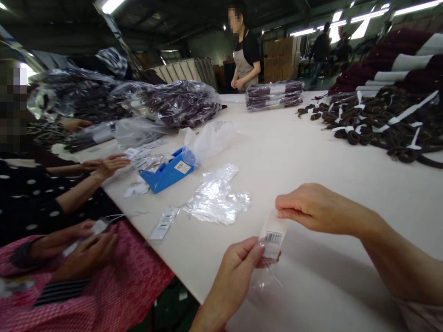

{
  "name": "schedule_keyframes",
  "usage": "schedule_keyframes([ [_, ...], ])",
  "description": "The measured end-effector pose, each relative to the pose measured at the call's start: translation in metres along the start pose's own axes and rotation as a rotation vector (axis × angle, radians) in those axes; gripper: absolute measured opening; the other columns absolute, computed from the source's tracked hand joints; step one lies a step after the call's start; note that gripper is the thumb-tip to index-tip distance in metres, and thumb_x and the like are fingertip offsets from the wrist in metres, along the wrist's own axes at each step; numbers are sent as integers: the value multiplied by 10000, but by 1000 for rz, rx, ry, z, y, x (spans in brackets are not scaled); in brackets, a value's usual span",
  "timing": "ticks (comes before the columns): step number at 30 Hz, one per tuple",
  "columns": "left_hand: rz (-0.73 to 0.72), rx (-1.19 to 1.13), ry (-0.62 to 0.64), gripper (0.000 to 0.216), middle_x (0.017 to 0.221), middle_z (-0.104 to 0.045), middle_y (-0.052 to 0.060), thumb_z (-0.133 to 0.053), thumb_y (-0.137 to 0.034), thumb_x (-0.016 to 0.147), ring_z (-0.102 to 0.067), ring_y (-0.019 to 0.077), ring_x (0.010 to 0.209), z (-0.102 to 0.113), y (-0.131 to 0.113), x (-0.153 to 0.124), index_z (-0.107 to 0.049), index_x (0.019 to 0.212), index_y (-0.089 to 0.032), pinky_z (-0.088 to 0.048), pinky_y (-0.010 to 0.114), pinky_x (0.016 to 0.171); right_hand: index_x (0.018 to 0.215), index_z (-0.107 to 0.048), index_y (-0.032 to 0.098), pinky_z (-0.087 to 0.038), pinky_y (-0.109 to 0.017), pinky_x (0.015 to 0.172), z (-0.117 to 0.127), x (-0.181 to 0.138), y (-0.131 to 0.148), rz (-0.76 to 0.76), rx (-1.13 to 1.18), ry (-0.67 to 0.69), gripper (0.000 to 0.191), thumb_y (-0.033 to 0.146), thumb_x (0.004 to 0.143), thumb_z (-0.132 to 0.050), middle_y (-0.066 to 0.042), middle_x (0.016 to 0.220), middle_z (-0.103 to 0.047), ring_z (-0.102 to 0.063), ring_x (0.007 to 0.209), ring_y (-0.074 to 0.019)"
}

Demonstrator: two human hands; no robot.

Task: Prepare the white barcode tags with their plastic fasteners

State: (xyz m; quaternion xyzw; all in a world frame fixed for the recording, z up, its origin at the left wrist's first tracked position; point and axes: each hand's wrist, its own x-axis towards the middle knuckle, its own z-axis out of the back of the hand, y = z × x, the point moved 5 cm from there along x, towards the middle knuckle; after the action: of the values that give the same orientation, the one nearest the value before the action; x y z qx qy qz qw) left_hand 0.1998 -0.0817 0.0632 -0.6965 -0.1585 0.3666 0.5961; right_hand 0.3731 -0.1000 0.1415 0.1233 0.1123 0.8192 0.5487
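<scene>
Both my hands hold one small white barcode tag (272, 234) in a clear plastic sleeve, just above the white table (311, 152). My right hand (313, 207) pinches its top edge with closed fingers. My left hand (235, 272) pinches its lower part between thumb and fingers. A bit of clear sleeve (266, 276) hangs below the tag.
Crumpled clear bags (216, 198) and a blue tray (168, 173) lie ahead to the left, and a loose tag (164, 223) near the edge. Co-workers' hands (86, 244) work at the left. Dark belts (380, 120) pile at the right; bagged bundles (273, 94) sit farther back, near a standing person (245, 50).
</scene>
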Motion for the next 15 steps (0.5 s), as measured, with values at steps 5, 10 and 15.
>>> schedule_keyframes([
  [5,35,-118,52,272,976,-733,103,-546,-321,885,-684,232,899,-3,-2,-3,-657,1056,-140,-495,350,858,692,-430,205,-246,-243,529,6,0,-3,19,139,-27,281,277,963,-460,60,589,-456,-406,538,-99],
  [10,47,-239,31,399,1042,-708,66,-690,-163,764,-678,216,945,-3,-3,-7,-532,1127,-213,-478,345,889,649,-434,197,-247,-238,501,8,2,-10,-35,237,-71,299,262,939,-462,66,554,-423,-393,511,-92],
  [15,5,-182,-32,337,842,-688,8,-691,-94,709,-663,146,777,0,-1,-6,-564,1008,-185,-485,254,758,644,-419,199,-256,-225,473,-1,4,-16,-104,377,-18,313,292,942,-440,70,567,-400,-374,519,-91],
])
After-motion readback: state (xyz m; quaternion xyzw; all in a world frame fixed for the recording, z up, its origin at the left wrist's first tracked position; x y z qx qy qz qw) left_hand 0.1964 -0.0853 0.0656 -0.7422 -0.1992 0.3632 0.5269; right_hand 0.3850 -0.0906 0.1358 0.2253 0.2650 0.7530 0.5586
